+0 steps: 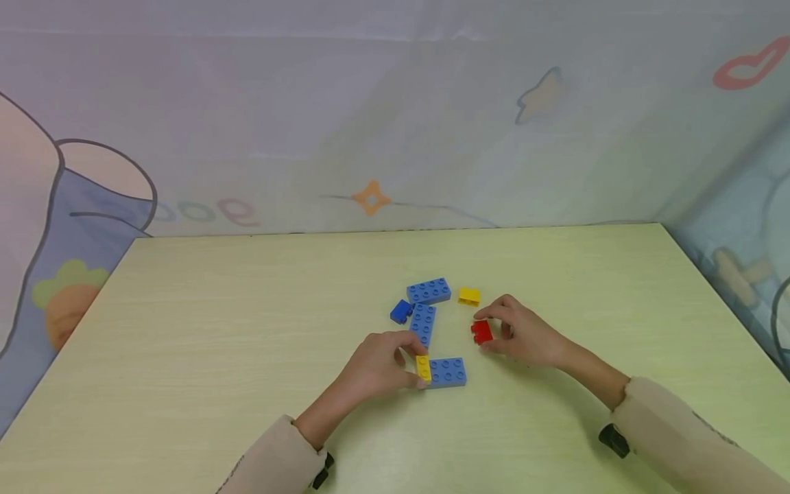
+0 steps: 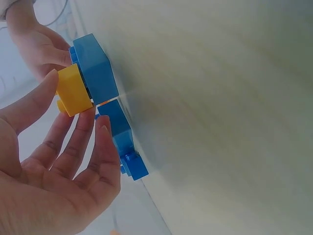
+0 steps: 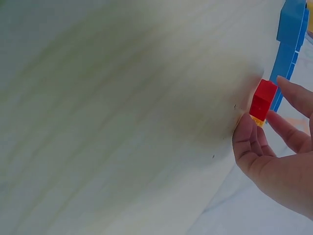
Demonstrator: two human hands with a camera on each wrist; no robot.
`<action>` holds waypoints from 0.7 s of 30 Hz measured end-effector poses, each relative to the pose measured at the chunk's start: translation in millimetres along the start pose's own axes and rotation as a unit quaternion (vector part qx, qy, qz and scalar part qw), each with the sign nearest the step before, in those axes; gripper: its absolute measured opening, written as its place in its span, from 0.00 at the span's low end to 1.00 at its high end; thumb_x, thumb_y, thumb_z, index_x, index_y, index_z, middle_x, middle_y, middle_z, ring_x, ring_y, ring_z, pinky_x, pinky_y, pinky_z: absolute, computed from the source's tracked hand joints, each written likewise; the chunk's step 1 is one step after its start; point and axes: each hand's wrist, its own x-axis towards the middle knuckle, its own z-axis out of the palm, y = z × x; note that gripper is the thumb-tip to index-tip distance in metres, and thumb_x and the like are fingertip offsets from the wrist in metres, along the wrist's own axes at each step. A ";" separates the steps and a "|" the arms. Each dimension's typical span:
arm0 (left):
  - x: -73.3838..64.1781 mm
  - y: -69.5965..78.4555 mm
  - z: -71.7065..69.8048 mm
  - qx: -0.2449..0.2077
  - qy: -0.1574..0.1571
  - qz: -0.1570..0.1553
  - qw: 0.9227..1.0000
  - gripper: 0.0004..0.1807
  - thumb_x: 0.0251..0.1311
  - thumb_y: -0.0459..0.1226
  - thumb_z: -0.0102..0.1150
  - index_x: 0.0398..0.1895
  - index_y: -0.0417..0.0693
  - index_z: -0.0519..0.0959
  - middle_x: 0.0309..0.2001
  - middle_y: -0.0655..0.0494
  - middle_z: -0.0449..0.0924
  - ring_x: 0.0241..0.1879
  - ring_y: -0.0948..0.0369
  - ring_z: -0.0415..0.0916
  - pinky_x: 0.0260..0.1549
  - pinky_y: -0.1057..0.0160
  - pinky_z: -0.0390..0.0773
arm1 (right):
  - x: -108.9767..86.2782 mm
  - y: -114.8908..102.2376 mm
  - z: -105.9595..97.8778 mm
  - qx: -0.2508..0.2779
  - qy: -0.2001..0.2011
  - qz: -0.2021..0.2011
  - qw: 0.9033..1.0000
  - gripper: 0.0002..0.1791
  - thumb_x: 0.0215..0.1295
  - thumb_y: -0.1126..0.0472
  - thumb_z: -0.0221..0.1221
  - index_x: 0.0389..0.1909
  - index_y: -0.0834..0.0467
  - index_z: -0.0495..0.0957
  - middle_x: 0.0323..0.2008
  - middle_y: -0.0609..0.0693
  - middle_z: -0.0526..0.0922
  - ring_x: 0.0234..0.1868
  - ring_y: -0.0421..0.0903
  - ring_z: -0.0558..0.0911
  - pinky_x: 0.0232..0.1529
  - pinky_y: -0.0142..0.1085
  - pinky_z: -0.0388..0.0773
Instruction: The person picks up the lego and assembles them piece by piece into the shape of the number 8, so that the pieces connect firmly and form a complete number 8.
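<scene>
My left hand [image 1: 385,367] pinches a small yellow brick [image 1: 422,369] between thumb and fingertips. That brick sits on the left end of a blue brick [image 1: 449,372], whose other studs show. In the left wrist view the yellow brick [image 2: 74,90] stands above the blue brick [image 2: 97,68], with the thumb on one side and fingers on the other. My right hand [image 1: 524,333] holds a small red brick [image 1: 482,332] by thumb and index finger, low at the table; the brick lies on its side, studs to the left. In the right wrist view, other fingers curl beside the red brick [image 3: 263,100].
Beyond the left hand lie a long blue brick [image 1: 422,322], another long blue brick [image 1: 428,291] and a small dark blue brick [image 1: 401,312], close together. A second yellow brick [image 1: 469,296] lies beyond the red one. A printed cloth [image 1: 278,123] hangs behind the pale table [image 1: 216,329].
</scene>
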 end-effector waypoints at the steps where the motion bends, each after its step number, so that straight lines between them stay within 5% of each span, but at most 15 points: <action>1: 0.0 0.1 -0.1 0.000 0.000 0.000 1.000 0.15 0.42 0.35 0.71 0.36 0.47 0.80 0.34 0.58 0.78 0.32 0.60 0.70 0.30 0.65 0.70 | 0.2 -0.3 0.0 0.000 -0.001 -0.001 1.000 0.22 0.53 0.65 0.64 0.49 0.66 0.73 0.41 0.58 0.69 0.29 0.45 0.68 0.27 0.30 0.68; 21: 0.0 0.4 -0.1 -0.002 -0.003 -0.005 1.000 0.14 0.43 0.35 0.71 0.35 0.48 0.79 0.33 0.59 0.78 0.32 0.60 0.70 0.30 0.65 0.70 | 4.0 5.7 4.7 -0.025 -0.004 -0.008 1.000 0.17 0.52 0.64 0.65 0.43 0.63 0.76 0.34 0.50 0.70 0.30 0.44 0.68 0.27 0.30 0.67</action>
